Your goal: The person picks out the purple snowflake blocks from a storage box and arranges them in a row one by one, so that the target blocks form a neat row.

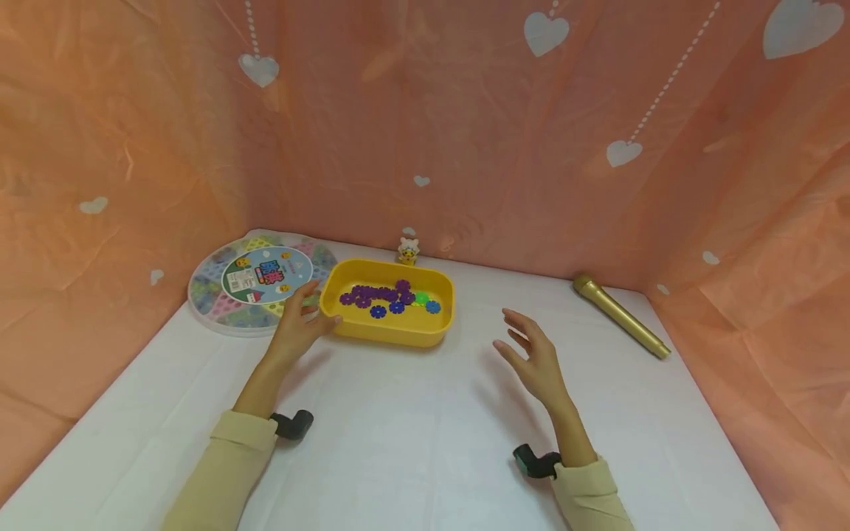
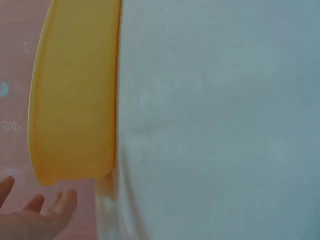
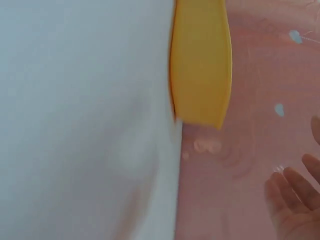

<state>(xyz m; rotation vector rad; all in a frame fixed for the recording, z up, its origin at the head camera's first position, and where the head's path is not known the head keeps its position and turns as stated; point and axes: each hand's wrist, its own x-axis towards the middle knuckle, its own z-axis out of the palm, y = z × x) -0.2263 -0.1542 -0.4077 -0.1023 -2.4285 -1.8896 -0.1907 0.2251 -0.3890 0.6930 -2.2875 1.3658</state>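
The left hand touches the left end of the yellow tray, thumb on its wall, fingers loosely spread. The tray sits on the white table, with purple, blue and green flower pieces inside. The right hand floats to the tray's right with fingers spread, holding nothing. The pieces look gathered already; the tray is not yet lifted.

A gold microphone lies right; a round puzzle box lies left.
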